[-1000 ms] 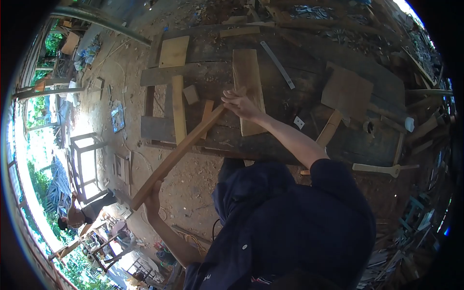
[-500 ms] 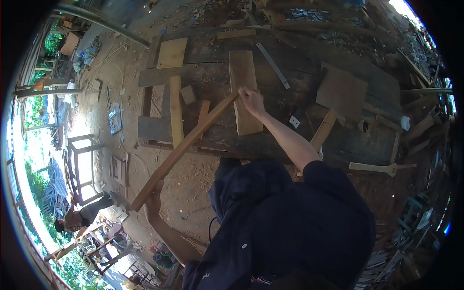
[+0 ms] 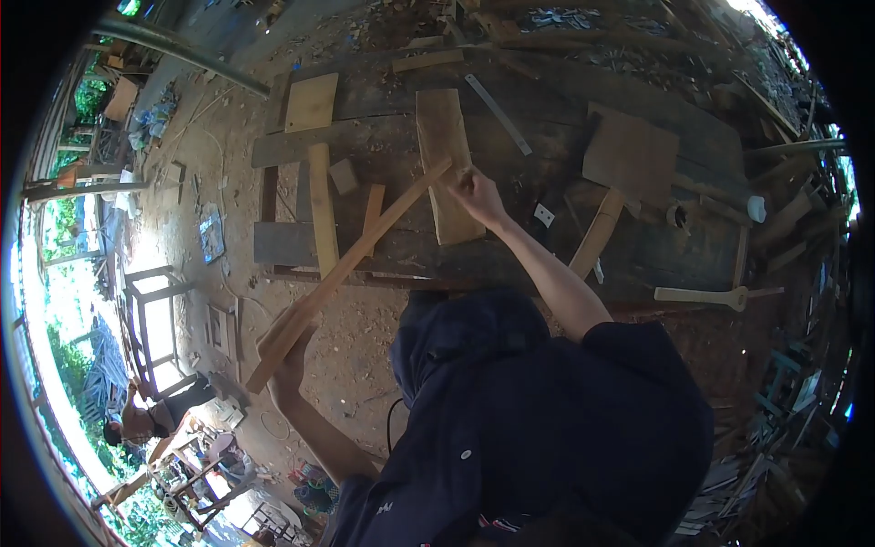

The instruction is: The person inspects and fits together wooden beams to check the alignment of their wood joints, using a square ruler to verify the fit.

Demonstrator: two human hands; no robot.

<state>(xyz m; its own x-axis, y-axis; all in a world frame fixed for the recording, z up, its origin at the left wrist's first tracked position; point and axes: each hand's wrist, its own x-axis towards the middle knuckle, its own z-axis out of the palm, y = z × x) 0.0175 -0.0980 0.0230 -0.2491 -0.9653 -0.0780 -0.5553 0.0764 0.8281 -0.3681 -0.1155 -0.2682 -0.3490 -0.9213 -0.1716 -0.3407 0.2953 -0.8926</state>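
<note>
A long wooden strip (image 3: 351, 260) runs diagonally from lower left to upper centre. My left hand (image 3: 287, 360) is wrapped round its lower part, away from the workbench (image 3: 383, 146). The strip's far end lies over a wide board (image 3: 443, 123) on the bench. Beside that end, over the board, is my right hand (image 3: 480, 199), its fingers curled together; what they hold, if anything, is hidden. A short narrow wood piece (image 3: 374, 210) lies partly beneath the strip. Left of it is a longer pale slat (image 3: 321, 196) next to a small block (image 3: 344, 177).
A metal ruler (image 3: 499, 114) lies right of the board. Farther right are a square panel (image 3: 629, 150), a white cup (image 3: 756, 209) and a wooden handle-shaped piece (image 3: 702, 296). A person (image 3: 155, 415) is at the lower left, near a wooden frame (image 3: 137, 310).
The strip has turned in my left hand, showing a broader face. My right hand's fingers have come off its far end and now sit beside it. The view has shifted slightly.
</note>
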